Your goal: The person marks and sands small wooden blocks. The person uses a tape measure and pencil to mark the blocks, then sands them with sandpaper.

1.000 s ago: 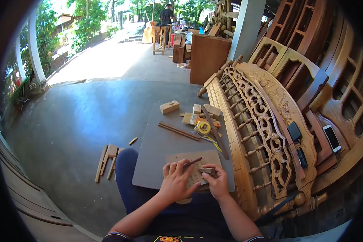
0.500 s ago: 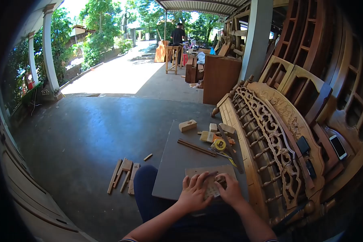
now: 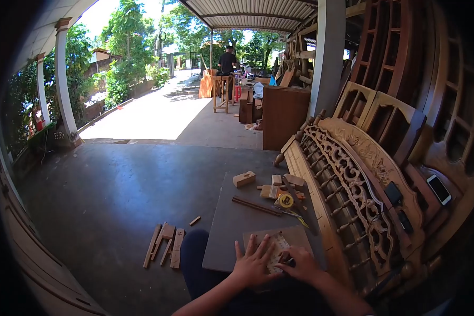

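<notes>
My left hand (image 3: 252, 264) lies flat with its fingers spread on a thin brown board (image 3: 299, 239). Beside those fingers shows a light, patterned strip (image 3: 280, 243), partly covered by both hands. The fingertips of my right hand (image 3: 304, 266) are pinched together low over this strip, around a small dark piece (image 3: 285, 258), whose kind I cannot make out. Under the thin board is a larger grey board (image 3: 221, 224). Two dark thin sticks (image 3: 256, 206) lie on it beyond my hands.
On the grey board are a wooden block (image 3: 244, 179), a paintbrush (image 3: 269, 191), a yellow tape measure (image 3: 286, 200) and a long dark strip (image 3: 298, 203). Carved wooden panels (image 3: 347, 174) with a phone (image 3: 438, 189) stand right. Wood pieces (image 3: 166, 239) lie on the floor. A person (image 3: 227, 62) stands far off.
The view has tilted up slightly. My left hand has flattened onto the board with fingers spread. My right hand, which gripped a small brown piece upright, is now lower, close to the patterned strip.
</notes>
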Demonstrator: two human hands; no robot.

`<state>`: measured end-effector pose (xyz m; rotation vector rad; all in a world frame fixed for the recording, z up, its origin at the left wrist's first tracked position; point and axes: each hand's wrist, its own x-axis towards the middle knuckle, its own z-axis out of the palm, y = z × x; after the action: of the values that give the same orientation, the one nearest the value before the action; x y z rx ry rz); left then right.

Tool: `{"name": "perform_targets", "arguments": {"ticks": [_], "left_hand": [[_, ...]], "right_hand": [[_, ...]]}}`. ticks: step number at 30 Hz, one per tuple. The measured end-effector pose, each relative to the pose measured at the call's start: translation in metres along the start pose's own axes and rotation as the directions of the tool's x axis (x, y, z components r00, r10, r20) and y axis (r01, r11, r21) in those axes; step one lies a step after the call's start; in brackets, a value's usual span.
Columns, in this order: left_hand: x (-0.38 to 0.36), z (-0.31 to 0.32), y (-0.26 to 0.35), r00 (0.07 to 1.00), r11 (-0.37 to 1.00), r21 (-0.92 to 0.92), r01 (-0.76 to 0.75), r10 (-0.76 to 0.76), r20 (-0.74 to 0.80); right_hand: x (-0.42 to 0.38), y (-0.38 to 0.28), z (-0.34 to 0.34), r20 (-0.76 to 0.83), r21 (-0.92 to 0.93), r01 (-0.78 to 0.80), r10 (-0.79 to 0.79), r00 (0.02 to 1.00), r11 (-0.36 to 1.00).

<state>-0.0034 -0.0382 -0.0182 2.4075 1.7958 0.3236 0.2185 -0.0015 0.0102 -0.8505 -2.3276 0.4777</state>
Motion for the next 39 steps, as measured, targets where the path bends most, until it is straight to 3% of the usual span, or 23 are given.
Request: {"name": "perform_targets", "arguments": {"ticks": [1, 4, 7, 10, 12, 13, 14, 16, 17, 19, 22, 23, 26, 27, 30, 35, 39], "left_hand": [[-0.004, -0.001, 0.001, 0.999, 1.000, 0.008, -0.005, 0.005, 0.036], [-0.007, -0.014, 0.005, 0.999, 1.000, 0.018, -0.023, 0.022, 0.037], [-0.007, -0.018, 0.007, 0.997, 1.000, -0.011, -0.029, 0.030, 0.072], [-0.008, -0.022, -0.003, 0.995, 0.976, -0.203, -0.072, 0.084, 0.049], [-0.010, -0.027, -0.005, 0.993, 0.919, -0.381, -0.105, 0.117, 0.009], [-0.013, -0.036, 0.005, 0.993, 0.879, -0.465, -0.104, 0.062, -0.105], [-0.013, -0.042, 0.008, 0.987, 0.845, -0.514, -0.148, 0.090, -0.136], [-0.017, -0.052, 0.005, 0.971, 0.767, -0.602, -0.221, 0.115, -0.209], [-0.019, -0.056, 0.007, 0.957, 0.800, -0.538, -0.265, 0.148, -0.250], [-0.024, -0.057, 0.011, 0.985, 0.621, -0.765, -0.172, 0.095, -0.145], [-0.023, -0.049, 0.023, 0.996, 0.385, -0.922, -0.047, -0.048, -0.071], [-0.024, -0.044, 0.028, 0.992, 0.312, -0.950, -0.013, -0.115, -0.052], [-0.019, -0.021, 0.027, 0.974, 0.614, -0.789, -0.003, -0.176, -0.140], [-0.016, -0.030, 0.036, 0.967, 0.687, -0.727, -0.012, -0.178, -0.184], [-0.008, -0.019, 0.029, 0.960, 0.758, -0.648, 0.074, -0.229, -0.158], [0.007, -0.007, 0.021, 0.930, 0.895, -0.427, 0.127, -0.257, -0.263], [0.014, -0.017, 0.016, 0.892, 0.930, -0.362, 0.058, -0.211, -0.399]], "right_hand": [[-0.001, -0.003, 0.001, -0.020, -0.084, 0.051, -0.053, 0.998, 0.995], [0.005, 0.029, -0.002, -0.138, -0.030, -0.141, 0.136, 0.981, 0.990], [0.011, 0.011, -0.030, 0.000, 0.170, -0.343, 0.348, 0.938, 0.924], [0.006, -0.014, -0.036, -0.083, 0.179, -0.140, 0.157, 0.984, 0.974], [0.005, -0.011, -0.042, -0.256, 0.321, -0.213, 0.301, 0.919, 0.923], [0.002, -0.007, -0.047, -0.342, 0.366, -0.224, 0.354, 0.871, 0.903], [-0.004, -0.004, -0.048, -0.344, 0.456, -0.211, 0.389, 0.855, 0.865], [-0.013, 0.003, -0.045, -0.327, 0.622, -0.161, 0.441, 0.836, 0.766], [-0.017, 0.003, -0.043, -0.257, 0.708, -0.138, 0.434, 0.864, 0.693], [-0.027, 0.001, -0.036, -0.129, 0.847, -0.100, 0.385, 0.914, 0.522], [-0.038, 0.003, -0.035, 0.027, 0.994, -0.068, 0.396, 0.918, 0.091], [-0.036, 0.000, -0.030, -0.010, 0.996, -0.031, 0.462, 0.887, 0.081], [-0.029, -0.003, -0.021, -0.037, 0.980, -0.092, 0.612, 0.790, 0.178], [-0.029, 0.001, -0.013, -0.085, 0.955, -0.123, 0.647, 0.757, 0.270], [-0.023, 0.000, -0.005, -0.099, 0.898, -0.223, 0.668, 0.738, 0.380], [-0.008, -0.004, 0.016, -0.401, 0.684, -0.011, 0.389, 0.829, 0.730], [-0.007, -0.011, 0.011, -0.428, 0.368, -0.018, 0.186, 0.884, 0.930]]}}
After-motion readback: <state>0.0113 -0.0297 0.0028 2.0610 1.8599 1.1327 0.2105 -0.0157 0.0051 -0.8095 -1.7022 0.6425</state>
